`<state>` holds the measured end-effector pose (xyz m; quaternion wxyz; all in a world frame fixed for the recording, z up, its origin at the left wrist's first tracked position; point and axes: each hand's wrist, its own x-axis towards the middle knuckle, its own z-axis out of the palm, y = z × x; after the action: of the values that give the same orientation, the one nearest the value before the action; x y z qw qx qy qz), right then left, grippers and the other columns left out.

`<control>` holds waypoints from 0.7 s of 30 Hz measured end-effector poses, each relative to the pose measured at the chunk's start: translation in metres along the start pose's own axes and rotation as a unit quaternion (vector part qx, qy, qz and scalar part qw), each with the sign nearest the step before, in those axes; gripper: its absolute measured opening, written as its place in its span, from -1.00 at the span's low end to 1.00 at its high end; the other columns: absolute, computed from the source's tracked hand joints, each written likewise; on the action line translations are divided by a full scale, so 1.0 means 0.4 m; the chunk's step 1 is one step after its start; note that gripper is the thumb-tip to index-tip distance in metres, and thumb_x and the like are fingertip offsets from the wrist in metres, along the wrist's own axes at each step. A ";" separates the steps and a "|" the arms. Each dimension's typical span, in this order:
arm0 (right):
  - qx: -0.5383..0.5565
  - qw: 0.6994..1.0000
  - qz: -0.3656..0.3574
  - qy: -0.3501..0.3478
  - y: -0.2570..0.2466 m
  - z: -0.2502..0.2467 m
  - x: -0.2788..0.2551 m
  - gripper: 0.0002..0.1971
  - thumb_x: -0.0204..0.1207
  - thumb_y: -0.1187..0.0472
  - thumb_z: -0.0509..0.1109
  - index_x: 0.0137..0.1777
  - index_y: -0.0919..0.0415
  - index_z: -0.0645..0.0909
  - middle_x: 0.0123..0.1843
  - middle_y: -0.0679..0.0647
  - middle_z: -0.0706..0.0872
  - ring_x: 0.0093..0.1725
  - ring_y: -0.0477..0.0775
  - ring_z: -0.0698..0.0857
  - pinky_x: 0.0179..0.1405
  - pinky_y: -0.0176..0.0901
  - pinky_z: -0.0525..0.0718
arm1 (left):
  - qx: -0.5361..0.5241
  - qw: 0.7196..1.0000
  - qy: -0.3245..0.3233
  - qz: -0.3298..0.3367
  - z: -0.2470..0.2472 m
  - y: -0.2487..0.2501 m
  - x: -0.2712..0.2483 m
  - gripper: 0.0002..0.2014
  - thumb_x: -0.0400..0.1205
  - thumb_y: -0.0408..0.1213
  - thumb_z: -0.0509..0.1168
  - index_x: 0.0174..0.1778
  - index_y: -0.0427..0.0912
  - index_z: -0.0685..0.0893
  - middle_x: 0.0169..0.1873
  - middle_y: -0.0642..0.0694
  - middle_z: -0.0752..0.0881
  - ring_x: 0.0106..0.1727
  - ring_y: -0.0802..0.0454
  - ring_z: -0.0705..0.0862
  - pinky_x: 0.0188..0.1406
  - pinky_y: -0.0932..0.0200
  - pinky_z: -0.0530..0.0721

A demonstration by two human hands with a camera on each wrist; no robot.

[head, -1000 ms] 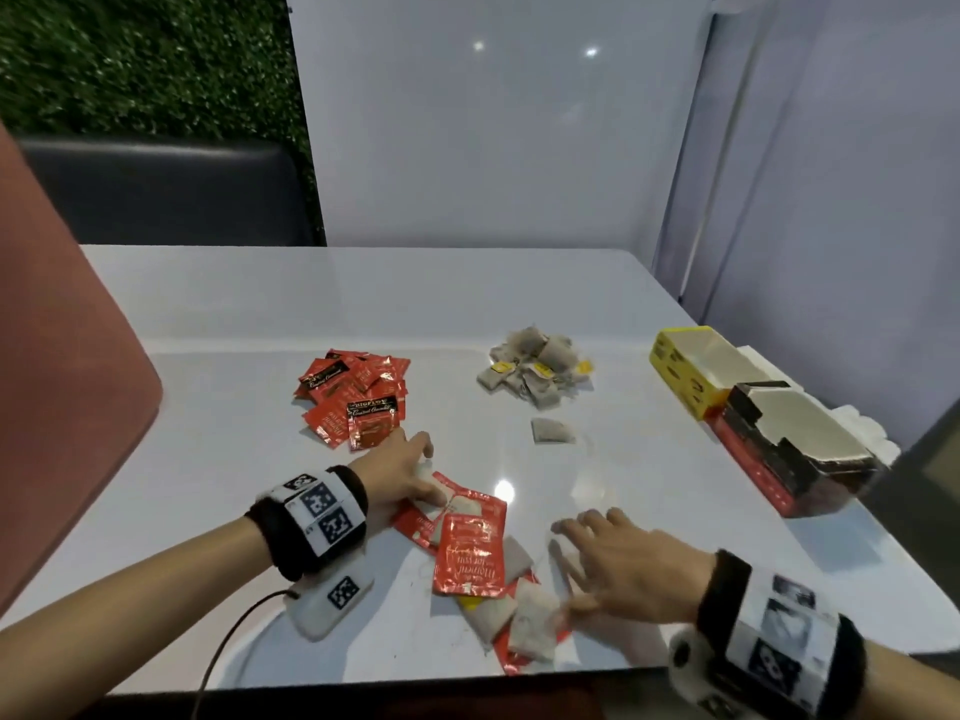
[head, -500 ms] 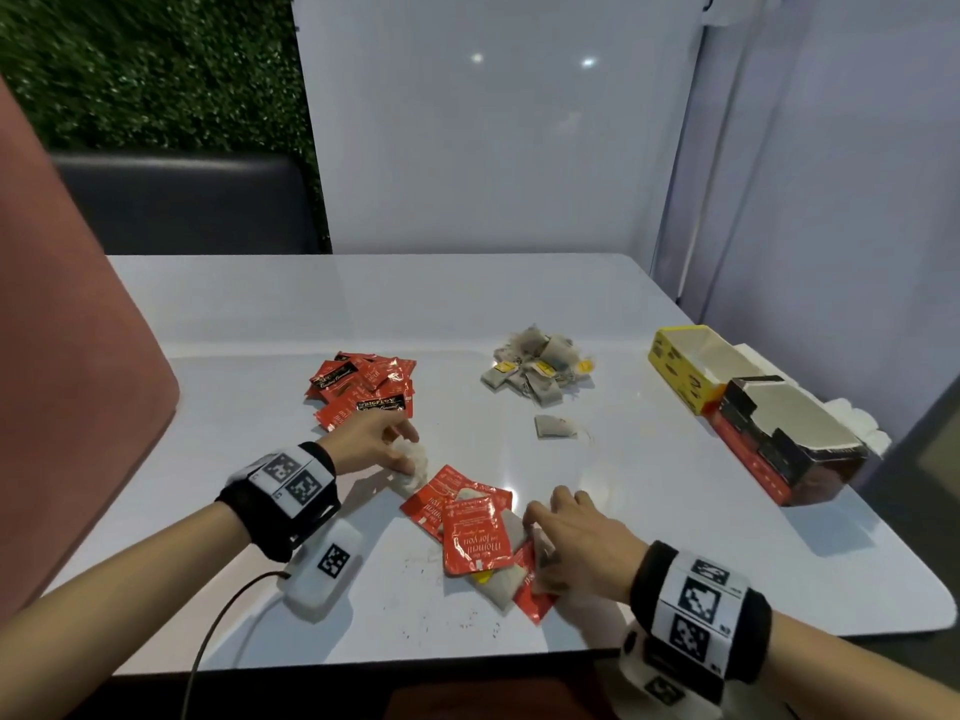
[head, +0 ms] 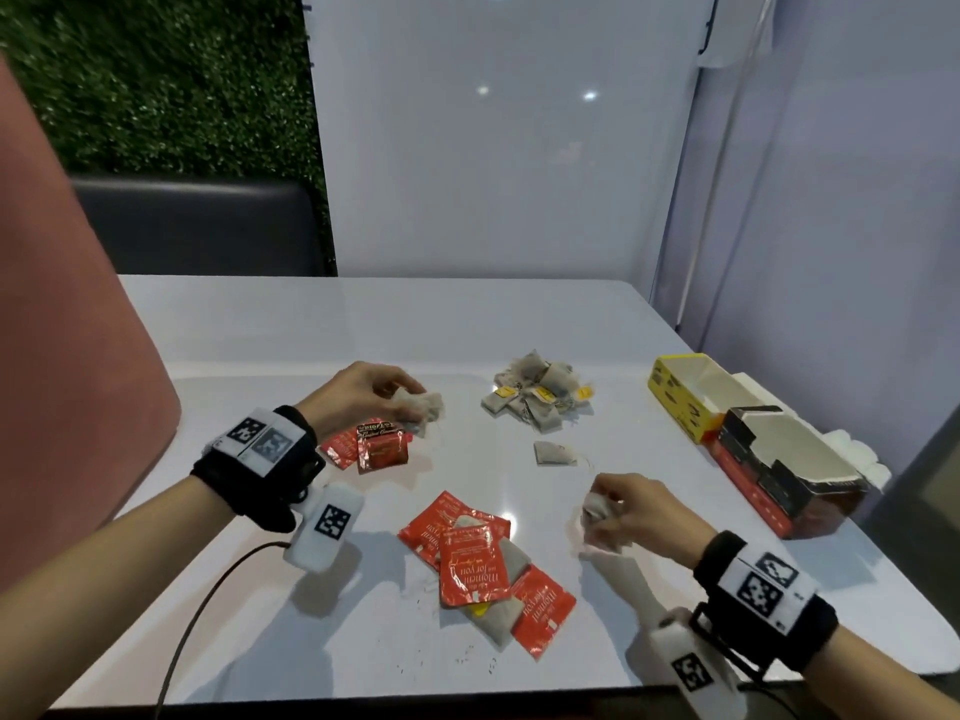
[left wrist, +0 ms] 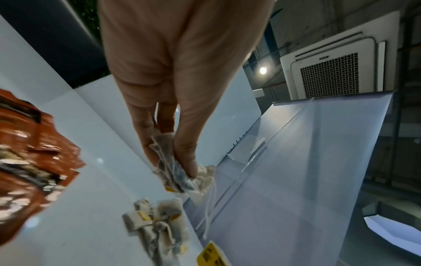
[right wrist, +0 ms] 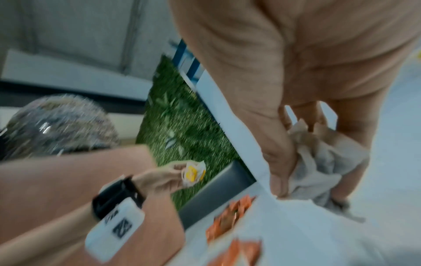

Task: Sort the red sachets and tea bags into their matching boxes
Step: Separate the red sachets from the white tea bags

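The left hand (head: 358,397) pinches a crumpled tea bag (head: 423,405) between thumb and fingertips (left wrist: 190,167), string dangling, and has risen off the table (head: 363,324) to about 10 o'clock, above the red sachet pile (head: 382,449); 1 second ago it was pressed low on the mixed heap near the front edge; the right hand (head: 641,514), which then lay flat with fingers spread beside that heap, now has its fingers curled round a second tea bag (right wrist: 323,162) and is lifted at 3 o'clock; so both hands have each pulled 1 tea bag out of the mixed heap (head: 483,569), which sits at 6 o'clock with red sachets and at least 2 tea bags left in it; the sorted tea bag pile (head: 537,397) lies at 12 o'clock, 1 loose bag (head: 553,453) just short of it; the yellow box (head: 685,394) and the red-and-black box (head: 779,475) stand open at 2 o'clock, touching, and I see nothing inside them; judging by this, separation into piles is nearly finished, while boxing has not begun.
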<state>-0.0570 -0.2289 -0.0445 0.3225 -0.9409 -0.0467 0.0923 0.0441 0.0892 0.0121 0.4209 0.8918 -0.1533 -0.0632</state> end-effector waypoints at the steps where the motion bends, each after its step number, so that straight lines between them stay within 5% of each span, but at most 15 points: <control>1: 0.029 0.999 0.003 0.013 0.006 -0.025 0.009 -0.82 0.31 0.27 0.56 -0.19 0.18 0.60 -0.21 0.08 0.72 -0.26 -0.01 0.63 -0.34 -0.34 0.54 | -0.012 1.000 -0.003 0.006 0.005 0.020 0.027 -0.78 0.52 -0.28 0.44 0.08 -0.15 0.72 -0.14 -0.15 0.75 -0.11 0.00 0.70 -0.10 0.23 0.61; 7: 0.179 0.977 -0.015 0.111 0.014 -0.162 0.105 -0.78 0.29 0.27 0.59 -0.34 0.12 0.56 -0.34 0.16 0.65 -0.33 0.12 0.60 -0.35 -0.11 0.49 | -0.058 0.998 -0.006 0.028 0.117 0.102 0.287 -0.74 0.52 -0.49 0.40 0.12 -0.41 0.66 -0.31 -0.23 0.69 -0.46 0.28 0.69 -0.24 0.37 0.69; 12: 0.054 0.978 -0.046 0.198 -0.027 -0.231 0.285 -0.82 0.34 0.30 0.52 -0.24 0.19 0.52 -0.29 0.11 0.66 -0.30 0.08 0.57 -0.39 -0.16 0.42 | 0.002 0.998 -0.046 -0.042 0.259 0.094 0.428 -0.50 0.51 -0.34 0.44 0.37 -0.25 0.49 0.22 -0.32 0.66 0.09 -0.15 0.68 0.14 0.02 0.68; 14: -0.036 0.977 -0.062 0.199 -0.044 -0.230 0.370 -0.84 0.38 0.35 0.42 -0.16 0.20 0.46 -0.14 0.19 0.71 -0.15 0.19 0.61 -0.25 -0.09 0.44 | -0.005 0.997 -0.065 -0.051 0.280 0.088 0.420 -0.30 0.51 -0.24 0.45 0.52 -0.23 0.29 0.30 -0.29 0.60 0.22 -0.19 0.64 0.19 -0.07 0.67; 17: -0.140 0.971 -0.104 0.161 -0.050 -0.188 0.476 -0.87 0.43 0.42 0.28 -0.03 0.32 0.47 0.01 0.38 0.68 0.03 0.35 0.64 -0.08 0.02 0.54 | 0.043 0.997 -0.056 -0.027 0.251 0.074 0.347 -0.36 0.56 -0.20 0.40 0.53 -0.18 0.30 0.33 -0.24 0.59 0.27 -0.15 0.62 0.17 0.00 0.67; 21: -0.265 0.956 -0.077 0.102 -0.019 -0.122 0.539 -0.71 0.52 0.43 0.16 0.24 0.35 0.39 0.21 0.32 0.50 0.26 0.30 0.45 -0.04 0.08 0.49 | 0.160 0.961 -0.203 -0.099 0.164 0.055 0.161 -0.39 0.55 0.13 0.31 0.45 -0.09 0.42 0.33 -0.10 0.58 0.20 -0.07 0.65 0.14 0.03 0.71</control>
<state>0.1638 -0.2203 -0.0330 0.0711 -0.9905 -0.1089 -0.0450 0.0844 0.0071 -0.0116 0.2238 0.9267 -0.1545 -0.2594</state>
